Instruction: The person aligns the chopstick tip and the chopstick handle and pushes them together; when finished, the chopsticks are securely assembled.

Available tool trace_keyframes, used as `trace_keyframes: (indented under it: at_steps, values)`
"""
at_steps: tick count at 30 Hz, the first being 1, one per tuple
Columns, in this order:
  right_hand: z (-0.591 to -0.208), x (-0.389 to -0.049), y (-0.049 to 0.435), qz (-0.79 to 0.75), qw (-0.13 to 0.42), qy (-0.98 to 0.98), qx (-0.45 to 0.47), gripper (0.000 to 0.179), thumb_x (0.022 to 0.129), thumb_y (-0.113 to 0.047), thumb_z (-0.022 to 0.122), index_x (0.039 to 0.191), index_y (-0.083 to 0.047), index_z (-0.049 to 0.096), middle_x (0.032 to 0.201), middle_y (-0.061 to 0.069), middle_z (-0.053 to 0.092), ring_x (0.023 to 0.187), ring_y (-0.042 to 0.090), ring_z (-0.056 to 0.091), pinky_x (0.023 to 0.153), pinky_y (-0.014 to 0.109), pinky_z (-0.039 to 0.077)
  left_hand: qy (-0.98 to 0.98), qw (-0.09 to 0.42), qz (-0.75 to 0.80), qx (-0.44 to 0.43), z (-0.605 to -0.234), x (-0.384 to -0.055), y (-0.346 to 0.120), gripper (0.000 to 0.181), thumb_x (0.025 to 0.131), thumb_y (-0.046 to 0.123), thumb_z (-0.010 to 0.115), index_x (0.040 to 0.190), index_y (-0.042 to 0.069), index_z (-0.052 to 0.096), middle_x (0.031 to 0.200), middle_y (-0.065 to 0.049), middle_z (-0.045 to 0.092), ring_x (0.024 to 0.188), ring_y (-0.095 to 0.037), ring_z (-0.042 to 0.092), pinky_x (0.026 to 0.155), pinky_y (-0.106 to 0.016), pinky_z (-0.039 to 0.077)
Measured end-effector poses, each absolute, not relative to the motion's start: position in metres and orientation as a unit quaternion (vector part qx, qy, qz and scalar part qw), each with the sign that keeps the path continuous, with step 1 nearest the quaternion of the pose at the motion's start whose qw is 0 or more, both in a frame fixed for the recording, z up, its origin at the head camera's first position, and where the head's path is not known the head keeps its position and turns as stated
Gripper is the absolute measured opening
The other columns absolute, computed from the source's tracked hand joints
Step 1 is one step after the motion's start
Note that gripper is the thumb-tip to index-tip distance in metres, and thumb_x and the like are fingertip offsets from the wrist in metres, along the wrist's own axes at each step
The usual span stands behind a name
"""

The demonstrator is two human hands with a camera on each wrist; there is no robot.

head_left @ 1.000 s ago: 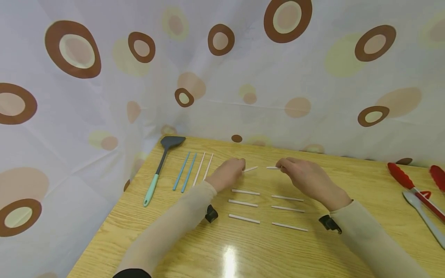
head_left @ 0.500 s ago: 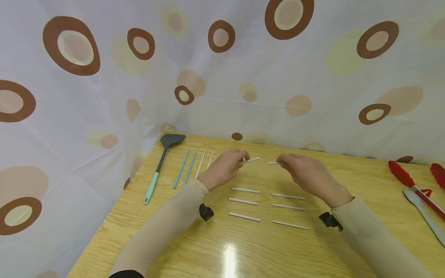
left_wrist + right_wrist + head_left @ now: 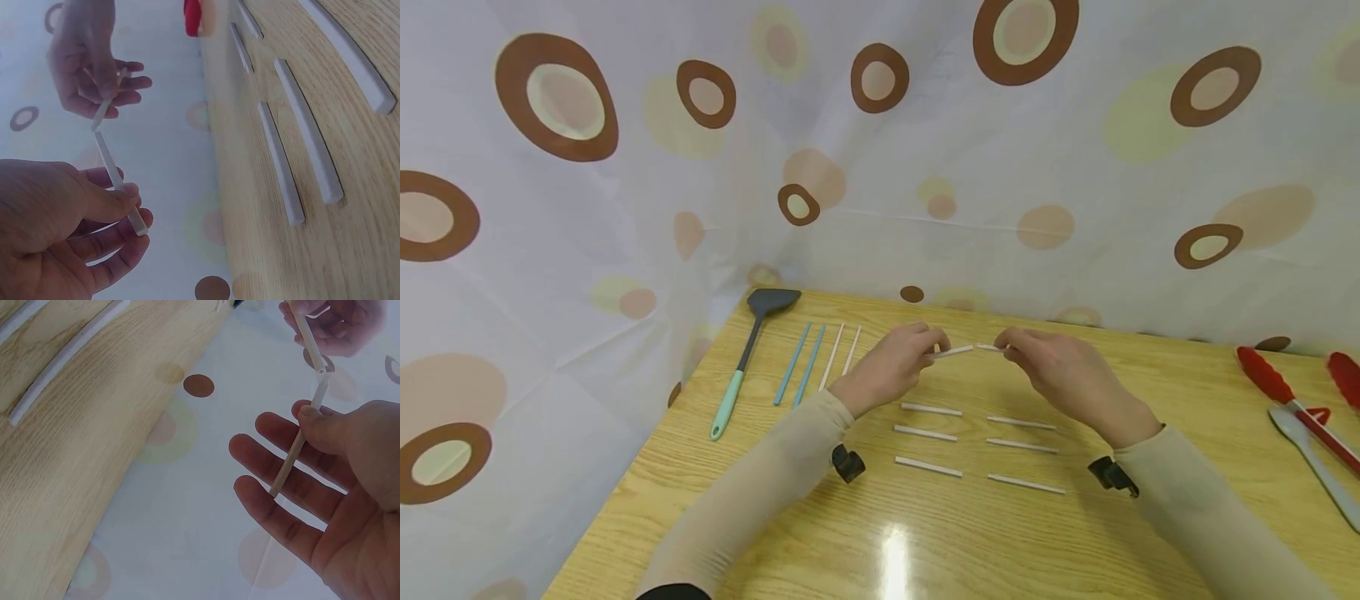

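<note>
My left hand [image 3: 886, 364] pinches a short white chopstick section [image 3: 110, 162] between thumb and fingers above the table's far side. Facing it, my right hand [image 3: 1071, 379] holds another white chopstick section [image 3: 289, 464] with thumb and index finger, the other fingers spread along it. The inner ends of the two sections come right up to each other, nearly in line. In the right wrist view the left section's end looks hollow, and the right one's end narrows. Below the hands, several white chopstick sections [image 3: 928, 467] lie in two columns on the table.
The wooden table [image 3: 805, 542] meets a patterned curtain [image 3: 925, 158] behind. Left of the hands lie a spatula [image 3: 747, 354], two blue chopsticks [image 3: 792, 364] and two pale chopsticks [image 3: 831, 357]. Red-tipped tongs [image 3: 1266, 379] and a grey utensil [image 3: 1311, 458] are at the right.
Both hands have lifted the chopstick sections a little from the tabletop. The left hand has moved right, bringing its section's end up to the other one. The sections on the table are unmoved.
</note>
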State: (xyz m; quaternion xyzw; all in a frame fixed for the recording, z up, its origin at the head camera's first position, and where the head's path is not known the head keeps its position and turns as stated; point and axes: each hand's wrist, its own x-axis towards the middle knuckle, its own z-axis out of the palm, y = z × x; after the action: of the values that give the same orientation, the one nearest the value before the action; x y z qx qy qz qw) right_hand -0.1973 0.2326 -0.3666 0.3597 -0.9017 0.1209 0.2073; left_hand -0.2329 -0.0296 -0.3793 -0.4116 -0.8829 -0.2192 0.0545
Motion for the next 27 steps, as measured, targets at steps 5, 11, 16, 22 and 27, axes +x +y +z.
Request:
trace_keyframes:
  at_steps: [5, 11, 16, 22, 27]
  values:
    - [-0.368, -0.196, 0.232, 0.125, 0.194, -0.904, 0.361, 0.025, 0.09, 0.0, 0.07, 0.11, -0.012, 0.062, 0.079, 0.001, 0.066, 0.047, 0.006, 0.038, 0.046, 0.027, 0.04, -0.881, 0.053, -0.222, -0.415, -0.378, -0.232, -0.028, 0.022, 0.097, -0.001, 0.06, 0.116, 0.009, 0.063, 0.101, -0.005, 0.063, 0.091, -0.017, 0.061, 0.078, -0.025, 0.05]
    - [-0.368, -0.195, 0.232, 0.124, 0.192, -0.902, 0.366, 0.025, 0.09, -0.001, 0.071, 0.111, -0.011, 0.065, 0.084, 0.004, 0.069, 0.047, 0.007, 0.042, 0.047, 0.029, 0.043, -0.883, 0.048, -0.221, -0.41, -0.379, -0.231, -0.027, 0.019, 0.097, 0.0, 0.06, 0.114, 0.01, 0.064, 0.103, -0.004, 0.067, 0.089, -0.014, 0.062, 0.075, -0.023, 0.049]
    - [-0.366, -0.195, 0.231, 0.12, 0.191, -0.904, 0.363, 0.021, 0.09, -0.002, 0.071, 0.11, -0.006, 0.067, 0.091, 0.008, 0.071, 0.062, 0.019, 0.062, 0.058, 0.037, 0.053, -0.882, 0.056, -0.23, -0.408, -0.379, -0.231, -0.027, 0.017, 0.1, 0.004, 0.057, 0.114, 0.008, 0.064, 0.107, -0.004, 0.069, 0.089, -0.014, 0.064, 0.074, -0.022, 0.05]
    - [-0.361, -0.193, 0.231, 0.101, 0.188, -0.911, 0.353, 0.019, 0.087, -0.001, 0.073, 0.106, -0.004, 0.07, 0.094, 0.009, 0.072, 0.074, 0.025, 0.068, 0.062, 0.041, 0.055, -0.876, 0.08, -0.222, -0.42, -0.382, -0.234, -0.029, 0.016, 0.1, 0.006, 0.057, 0.113, 0.009, 0.065, 0.108, -0.003, 0.069, 0.092, -0.014, 0.066, 0.077, -0.022, 0.051]
    - [-0.357, -0.191, 0.23, 0.08, 0.191, -0.914, 0.349, 0.026, 0.082, 0.004, 0.077, 0.105, -0.007, 0.072, 0.092, 0.007, 0.071, 0.076, 0.024, 0.068, 0.058, 0.039, 0.055, -0.866, 0.112, -0.205, -0.442, -0.381, -0.237, -0.03, 0.018, 0.097, 0.003, 0.061, 0.113, 0.007, 0.069, 0.107, -0.004, 0.07, 0.095, -0.016, 0.066, 0.086, -0.03, 0.052]
